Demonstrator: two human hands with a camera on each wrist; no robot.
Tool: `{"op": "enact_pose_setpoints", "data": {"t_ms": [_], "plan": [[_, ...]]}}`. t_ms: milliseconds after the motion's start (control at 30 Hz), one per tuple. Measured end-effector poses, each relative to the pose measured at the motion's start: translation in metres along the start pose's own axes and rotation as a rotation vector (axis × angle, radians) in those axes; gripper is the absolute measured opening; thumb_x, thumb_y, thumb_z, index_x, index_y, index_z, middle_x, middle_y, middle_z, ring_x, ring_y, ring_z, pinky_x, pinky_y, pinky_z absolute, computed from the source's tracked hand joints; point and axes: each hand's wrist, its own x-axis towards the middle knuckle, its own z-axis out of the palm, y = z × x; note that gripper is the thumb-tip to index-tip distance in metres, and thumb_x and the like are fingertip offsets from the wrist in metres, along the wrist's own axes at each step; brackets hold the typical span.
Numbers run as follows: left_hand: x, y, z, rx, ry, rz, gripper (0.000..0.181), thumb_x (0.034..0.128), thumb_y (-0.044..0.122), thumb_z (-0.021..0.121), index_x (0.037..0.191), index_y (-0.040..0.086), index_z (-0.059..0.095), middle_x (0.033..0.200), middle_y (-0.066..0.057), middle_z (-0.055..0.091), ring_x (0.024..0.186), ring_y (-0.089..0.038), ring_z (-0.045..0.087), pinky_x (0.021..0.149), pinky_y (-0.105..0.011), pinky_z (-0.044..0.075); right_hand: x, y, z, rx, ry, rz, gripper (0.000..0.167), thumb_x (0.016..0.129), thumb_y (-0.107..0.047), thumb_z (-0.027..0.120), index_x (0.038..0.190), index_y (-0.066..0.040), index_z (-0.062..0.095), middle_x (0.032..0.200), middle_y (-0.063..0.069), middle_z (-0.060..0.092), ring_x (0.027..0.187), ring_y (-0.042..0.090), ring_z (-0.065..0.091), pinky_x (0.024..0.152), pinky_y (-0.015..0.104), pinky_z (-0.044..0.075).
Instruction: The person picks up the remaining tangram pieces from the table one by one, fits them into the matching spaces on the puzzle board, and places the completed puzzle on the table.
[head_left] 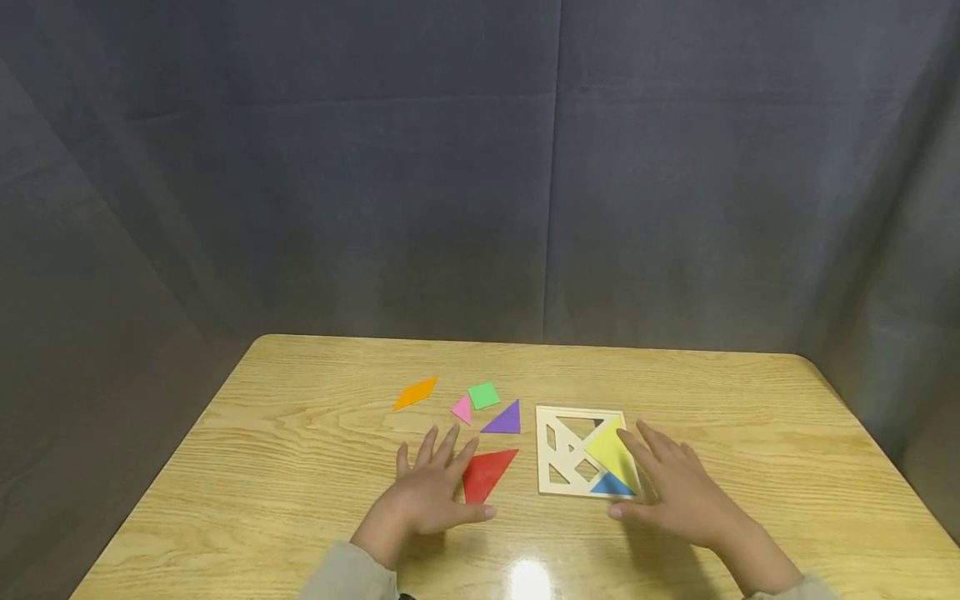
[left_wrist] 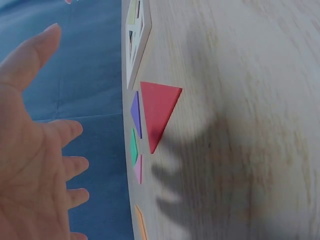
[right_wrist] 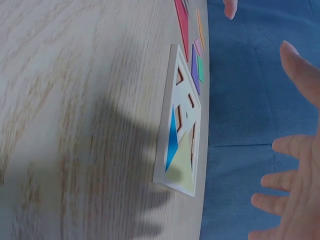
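Note:
My left hand [head_left: 427, 496] hovers with spread fingers just left of a large red triangle [head_left: 489, 473], covering part of it in the head view. The left wrist view shows the red triangle [left_wrist: 159, 112] flat on the table, with the palm apart from it and holding nothing. Over the right edge of a cream tangram tray [head_left: 542, 458] is my right hand [head_left: 675, 492], fingers extended and nothing held. A large yellow triangle [head_left: 611, 450] and a blue triangle [head_left: 613, 485] lie on the tray's right side. Several cut-outs show in the tray [right_wrist: 173, 60].
Beyond the left hand lie an orange parallelogram [head_left: 416, 392], a small pink triangle [head_left: 462, 410], a green square [head_left: 483, 395] and a purple triangle [head_left: 506, 421]. They rest on a wooden table [head_left: 300, 433] with a dark curtain [head_left: 420, 208] behind it.

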Motion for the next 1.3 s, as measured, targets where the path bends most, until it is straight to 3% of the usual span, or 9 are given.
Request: {"op": "enact_pose_setpoints", "data": {"t_ms": [300,767,1300], "plan": [[0.002,-0.001,0.004,-0.015,-0.005,-0.008,0.087,0.0694,0.068,0.046,0.137,0.017,0.023,0.142,-0.010,0.008,0.127,-0.036,0.001,0.091,-0.061,-0.003,0.003,0.002,0.006,-0.054,-0.003,-0.012,0.087,0.069,-0.055,0.060,0.131,-0.002,0.032,0.132,0.026,0.025,0.116,0.043,0.027,0.089,0.060,0.017],[0.007,-0.003,0.015,-0.039,-0.044,-0.010,0.083,0.0723,0.062,0.049,0.136,0.013,0.026,0.141,-0.012,0.013,0.125,-0.038,0.006,0.092,-0.060,0.000,0.002,0.006,0.015,-0.003,-0.005,-0.001,0.085,0.069,-0.054,0.061,0.130,-0.001,0.034,0.132,0.028,0.024,0.111,0.050,0.029,0.085,0.061,0.024],[0.010,-0.001,0.022,-0.072,-0.087,-0.025,0.087,0.0706,0.060,0.053,0.137,0.014,0.023,0.141,-0.011,0.013,0.126,-0.037,0.010,0.093,-0.059,0.003,0.000,0.012,0.028,0.063,-0.048,0.071,0.084,0.069,-0.054,0.060,0.131,-0.003,0.034,0.134,0.024,0.024,0.116,0.046,0.026,0.083,0.062,0.027]]}}
